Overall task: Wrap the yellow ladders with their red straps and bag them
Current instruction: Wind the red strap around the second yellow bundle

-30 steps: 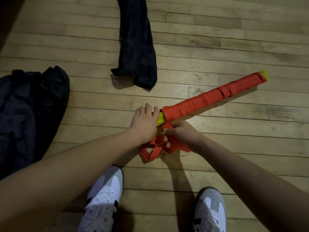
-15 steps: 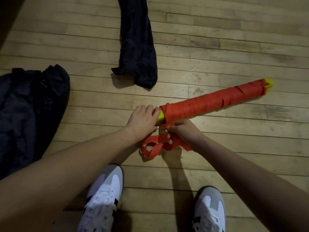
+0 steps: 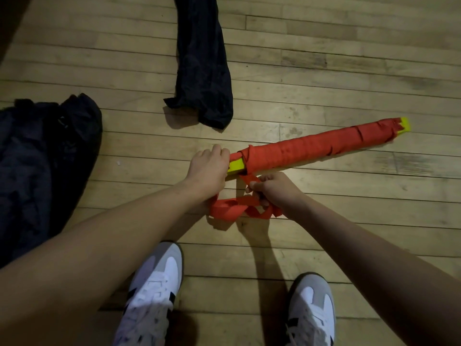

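Observation:
A bundle of yellow ladder rungs [image 3: 311,148] lies on the wooden floor, wound almost end to end in red strap, with yellow tips showing at both ends. My left hand [image 3: 208,168] grips the near yellow end. My right hand [image 3: 270,189] pinches the loose red strap [image 3: 237,207] just below the bundle. The rest of the strap lies in loops on the floor between my hands. A narrow black bag [image 3: 203,66] lies flat beyond the bundle.
A larger black bag [image 3: 42,161] is heaped at the left edge. My two white and grey shoes [image 3: 152,295] stand on the floorboards right below my hands. Bare wooden floor [image 3: 349,58] stretches to the right and behind.
The bundle has rolled and its far end has swung down and right. More of the near yellow end now shows. My right hand has pulled the strap slightly away.

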`<state>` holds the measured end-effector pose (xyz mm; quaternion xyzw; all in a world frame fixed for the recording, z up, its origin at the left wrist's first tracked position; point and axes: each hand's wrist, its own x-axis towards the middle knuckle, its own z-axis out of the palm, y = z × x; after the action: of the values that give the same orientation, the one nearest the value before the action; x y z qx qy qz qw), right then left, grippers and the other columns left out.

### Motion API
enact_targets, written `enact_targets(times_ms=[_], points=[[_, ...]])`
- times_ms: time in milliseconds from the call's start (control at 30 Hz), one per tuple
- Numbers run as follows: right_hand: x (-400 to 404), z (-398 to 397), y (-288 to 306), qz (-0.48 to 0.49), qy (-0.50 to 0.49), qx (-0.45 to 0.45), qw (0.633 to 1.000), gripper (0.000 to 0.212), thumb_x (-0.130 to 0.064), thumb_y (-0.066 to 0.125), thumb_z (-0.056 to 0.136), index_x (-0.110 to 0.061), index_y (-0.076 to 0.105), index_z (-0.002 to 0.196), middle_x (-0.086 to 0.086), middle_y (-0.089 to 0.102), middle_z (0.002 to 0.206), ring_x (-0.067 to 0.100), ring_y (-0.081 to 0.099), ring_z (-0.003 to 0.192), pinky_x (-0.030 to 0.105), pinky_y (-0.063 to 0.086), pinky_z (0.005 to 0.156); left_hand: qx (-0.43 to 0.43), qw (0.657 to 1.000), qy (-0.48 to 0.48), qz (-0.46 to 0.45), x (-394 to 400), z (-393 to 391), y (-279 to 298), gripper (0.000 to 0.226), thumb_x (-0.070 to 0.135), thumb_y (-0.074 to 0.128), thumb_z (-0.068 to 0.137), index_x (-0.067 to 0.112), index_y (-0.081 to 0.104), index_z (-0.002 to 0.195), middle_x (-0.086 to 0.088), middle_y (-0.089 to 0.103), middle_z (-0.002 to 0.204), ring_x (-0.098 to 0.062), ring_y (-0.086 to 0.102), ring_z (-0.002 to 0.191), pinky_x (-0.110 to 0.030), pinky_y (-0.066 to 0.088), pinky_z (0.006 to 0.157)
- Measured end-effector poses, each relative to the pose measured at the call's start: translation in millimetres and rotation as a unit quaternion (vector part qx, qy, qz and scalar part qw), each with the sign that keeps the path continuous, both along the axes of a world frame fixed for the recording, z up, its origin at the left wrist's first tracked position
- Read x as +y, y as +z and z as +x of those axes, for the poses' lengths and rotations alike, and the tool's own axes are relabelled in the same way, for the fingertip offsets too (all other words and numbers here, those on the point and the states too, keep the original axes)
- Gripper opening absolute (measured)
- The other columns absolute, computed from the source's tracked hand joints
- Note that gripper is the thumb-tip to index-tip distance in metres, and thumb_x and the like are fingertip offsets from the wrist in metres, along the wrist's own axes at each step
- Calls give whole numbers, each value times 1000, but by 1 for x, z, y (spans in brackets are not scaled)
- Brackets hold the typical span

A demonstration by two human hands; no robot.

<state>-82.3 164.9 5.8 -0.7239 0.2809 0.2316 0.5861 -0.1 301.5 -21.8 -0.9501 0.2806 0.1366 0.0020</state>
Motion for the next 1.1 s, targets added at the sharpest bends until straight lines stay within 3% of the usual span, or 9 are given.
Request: enact_targets(times_ms=[67,233,400,500,633,733,800,933,1100], points=[[1,2,1,21,-20,3,1000,22,-5,49,96,-1,58,76,4,50,50,8,42,34,15,33,36,-20,1000,-3,15,-3,3,1,45,17,63,88,12,42,127,-9,48,121,-25,51,105,-33,42,85],[-1,1,-2,44,-10,19,999,31,-14,55,95,-10,58,65,7,56,53,15,50,46,27,37,55,-74,995,-23,61,-8,5,0,68,11,61,87,5,23,144,-17,43,129,-30,46,115,-35,42,94],[-2,-3,1,119,-45,12,992,18,-3,51,95,-7,56,79,5,57,60,11,52,45,20,46,46,-100,989,-75,73,-1,-5,-9,61,21,49,96,2,20,147,-18,38,134,-31,41,121,-38,36,102],[-1,-6,-3,103,-59,20,993,14,-3,51,96,-6,56,83,6,56,61,12,53,43,20,47,44,-77,992,-92,42,11,-15,-6,65,37,44,98,5,17,148,-18,28,142,-32,31,129,-40,29,108],[-3,-12,-6,62,-70,24,995,18,-3,52,96,-3,61,80,5,57,59,12,54,44,19,48,44,-38,993,-110,21,13,-28,-3,54,34,53,94,16,31,140,-20,26,146,-36,27,134,-44,22,113],[-3,-15,-7,60,-66,31,996,15,-3,51,96,1,61,85,6,58,61,14,55,46,21,49,44,23,998,-65,-2,4,-28,0,55,29,61,89,19,30,134,-15,47,129,-30,48,118,-39,40,98],[-2,-15,-7,56,-74,24,995,16,-3,51,96,2,61,84,7,57,60,13,53,43,21,47,44,28,998,-65,-4,2,-26,2,53,30,61,89,19,30,131,-12,53,120,-29,53,111,-37,43,91],[2,-13,-6,54,-120,7,991,20,0,50,96,0,58,78,10,56,60,12,49,38,20,44,40,60,996,-61,-29,4,-17,4,45,35,56,92,16,31,124,-12,57,114,-29,55,105,-36,43,79],[9,-12,-11,11,-133,-3,991,18,-3,51,96,-1,58,79,9,57,61,13,49,41,22,44,41,35,997,-52,33,-1,-26,0,50,34,55,94,12,27,130,-11,58,114,-28,58,101,-34,38,66]])
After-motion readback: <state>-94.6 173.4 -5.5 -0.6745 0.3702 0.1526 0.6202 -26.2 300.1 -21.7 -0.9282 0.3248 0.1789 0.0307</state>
